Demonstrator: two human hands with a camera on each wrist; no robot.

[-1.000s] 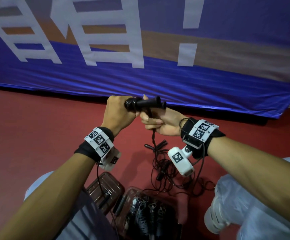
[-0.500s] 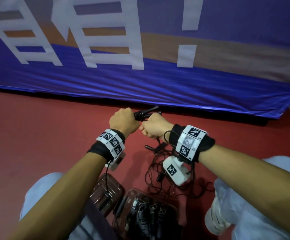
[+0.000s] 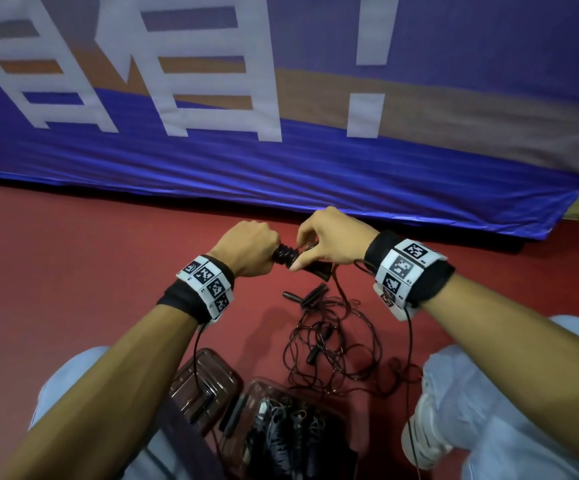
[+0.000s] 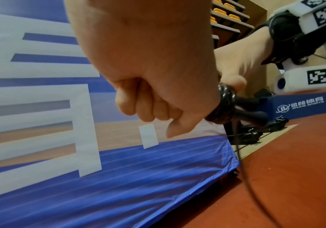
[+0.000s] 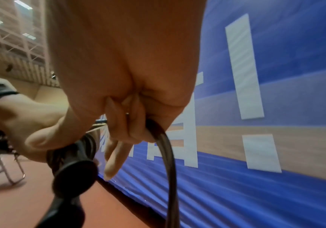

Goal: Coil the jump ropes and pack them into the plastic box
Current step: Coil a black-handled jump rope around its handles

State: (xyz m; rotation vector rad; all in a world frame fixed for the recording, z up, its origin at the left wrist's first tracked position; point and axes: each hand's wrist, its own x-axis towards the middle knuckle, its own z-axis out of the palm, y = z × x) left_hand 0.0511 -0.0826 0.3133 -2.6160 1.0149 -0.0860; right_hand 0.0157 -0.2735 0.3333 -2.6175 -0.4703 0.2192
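My left hand (image 3: 248, 249) is a fist round the black jump rope handles (image 3: 312, 268), with rope wound in a thick coil (image 3: 283, 254) just outside the fist; the same coil (image 4: 221, 106) and handles (image 4: 252, 111) show in the left wrist view. My right hand (image 3: 329, 242) pinches the rope (image 5: 166, 148) beside the coil, and the cord hangs from its fingers to the floor. A handle's round end (image 5: 74, 177) fills the lower left of the right wrist view. The clear plastic box (image 3: 256, 388) sits between my knees with several coiled ropes (image 3: 288, 431) inside.
A tangle of loose black ropes (image 3: 329, 341) lies on the red floor (image 3: 73, 271) ahead of the box. The box's lid (image 3: 205, 379) lies at its left. A blue banner (image 3: 281, 168) closes the far side. My white shoe (image 3: 426, 431) is at the right.
Both hands have dropped lower and nearer. The right hand has come over the handles and now pinches the rope at the coil. The camera has tilted down slightly.
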